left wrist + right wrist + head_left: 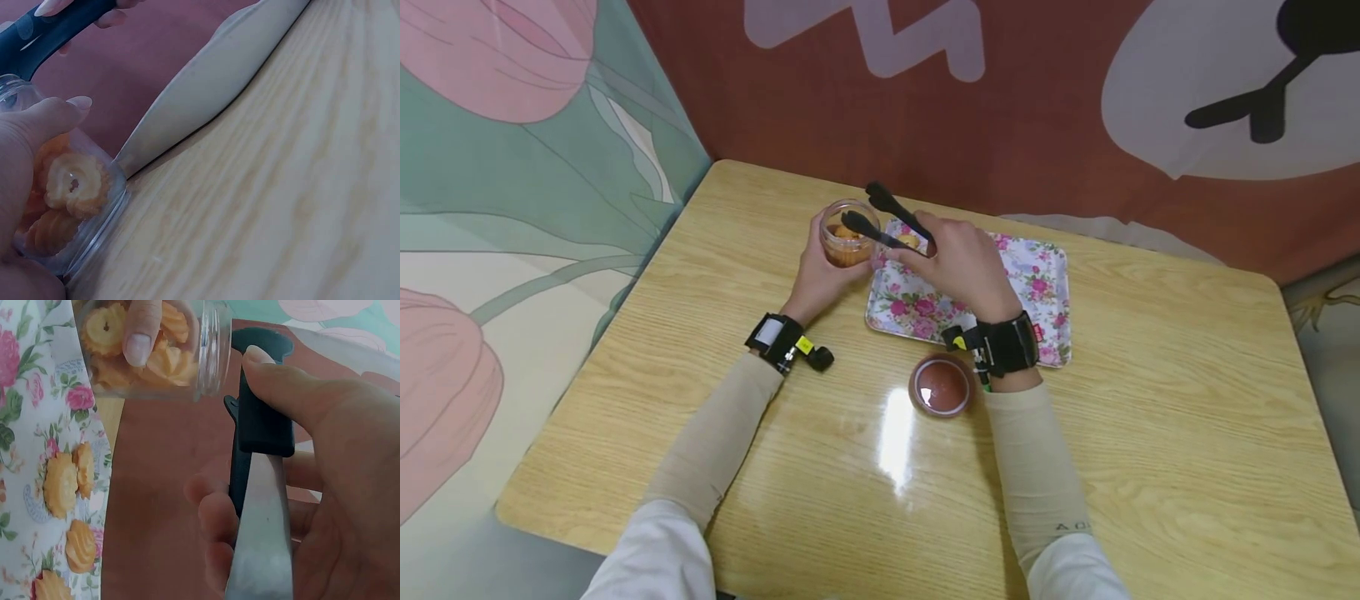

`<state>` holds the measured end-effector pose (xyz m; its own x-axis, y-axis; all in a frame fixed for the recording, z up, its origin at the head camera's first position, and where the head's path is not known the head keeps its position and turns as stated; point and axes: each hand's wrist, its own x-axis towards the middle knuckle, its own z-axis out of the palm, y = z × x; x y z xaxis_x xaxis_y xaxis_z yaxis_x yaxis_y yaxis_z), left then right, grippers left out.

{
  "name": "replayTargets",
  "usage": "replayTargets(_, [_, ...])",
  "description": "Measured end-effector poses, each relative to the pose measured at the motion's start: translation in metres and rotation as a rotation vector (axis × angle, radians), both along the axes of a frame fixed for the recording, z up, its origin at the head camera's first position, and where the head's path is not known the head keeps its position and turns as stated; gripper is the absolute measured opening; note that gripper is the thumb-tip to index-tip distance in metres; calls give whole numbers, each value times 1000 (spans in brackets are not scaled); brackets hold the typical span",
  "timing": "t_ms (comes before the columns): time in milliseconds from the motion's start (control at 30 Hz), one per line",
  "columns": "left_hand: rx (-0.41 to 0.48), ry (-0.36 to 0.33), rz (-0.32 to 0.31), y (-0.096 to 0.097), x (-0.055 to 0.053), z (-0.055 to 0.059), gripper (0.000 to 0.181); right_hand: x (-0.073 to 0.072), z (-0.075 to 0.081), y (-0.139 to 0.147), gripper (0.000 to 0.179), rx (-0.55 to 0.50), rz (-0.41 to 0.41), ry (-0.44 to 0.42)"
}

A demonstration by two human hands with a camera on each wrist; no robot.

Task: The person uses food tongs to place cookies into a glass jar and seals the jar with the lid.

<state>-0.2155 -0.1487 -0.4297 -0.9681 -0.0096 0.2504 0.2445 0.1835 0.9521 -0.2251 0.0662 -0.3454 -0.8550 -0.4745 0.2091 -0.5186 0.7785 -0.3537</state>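
Observation:
My left hand [829, 271] grips a clear jar [847, 250] by its side, the thumb across the wall in the left wrist view. Inside the jar are several ridged ring-shaped cookies [76, 184]. In my right hand [964, 260] is a pair of metal tongs [262, 531] with dark ends, the thumb pressing on one arm. One dark tip [859, 223] overlaps the jar's mouth in the head view; the other stands apart, up and to the right. Right of the jar, more cookies [61, 485] lie on a floral tray [917, 308], partly hidden by my right hand.
A round reddish-brown lid [942, 387] rests on the wooden table [820, 517], just in front of the tray and left of my right wrist. Behind the table's far edge rises a brown painted wall [1037, 125]; another painted wall [550, 183] stands at the left.

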Motion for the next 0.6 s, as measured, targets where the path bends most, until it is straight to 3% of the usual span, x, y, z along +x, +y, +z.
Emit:
replayTargets(300, [-5,-2,7,-2,0,-1,95,0,3,5,59,-25,-31,-38])
replayTargets(600, [5,7,7,-2,-1,-1,95,-4,5,18,67,-55,-48,5])
